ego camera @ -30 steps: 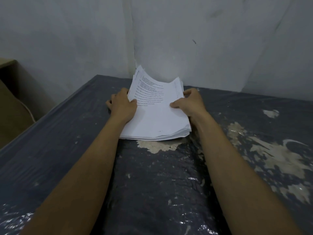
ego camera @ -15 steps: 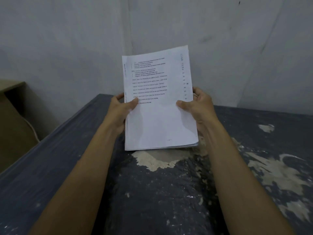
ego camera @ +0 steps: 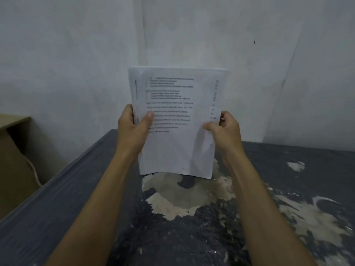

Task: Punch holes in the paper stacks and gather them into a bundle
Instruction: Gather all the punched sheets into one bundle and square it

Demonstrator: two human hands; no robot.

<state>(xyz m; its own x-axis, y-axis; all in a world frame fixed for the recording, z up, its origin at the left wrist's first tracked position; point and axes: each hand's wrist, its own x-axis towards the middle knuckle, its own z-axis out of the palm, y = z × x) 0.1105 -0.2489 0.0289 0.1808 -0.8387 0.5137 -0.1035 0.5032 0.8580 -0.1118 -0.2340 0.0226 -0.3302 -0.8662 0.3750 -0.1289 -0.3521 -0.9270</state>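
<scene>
A thick stack of white printed paper stands upright on its short bottom edge, which rests on or just above the dark table. My left hand grips the stack's left edge, thumb on the front page. My right hand grips the right edge the same way. The front page shows lines of black text in its upper half. No hole punch is in view.
The table has a dark, glossy, worn surface with pale patches where the coating has peeled. A white wall rises right behind it. A brown cabinet with a pale cable stands at the left, beyond the table's edge.
The stack lay flat on the table a second ago. Both hands have lifted it and tipped it upright, its bottom edge now down by the table.
</scene>
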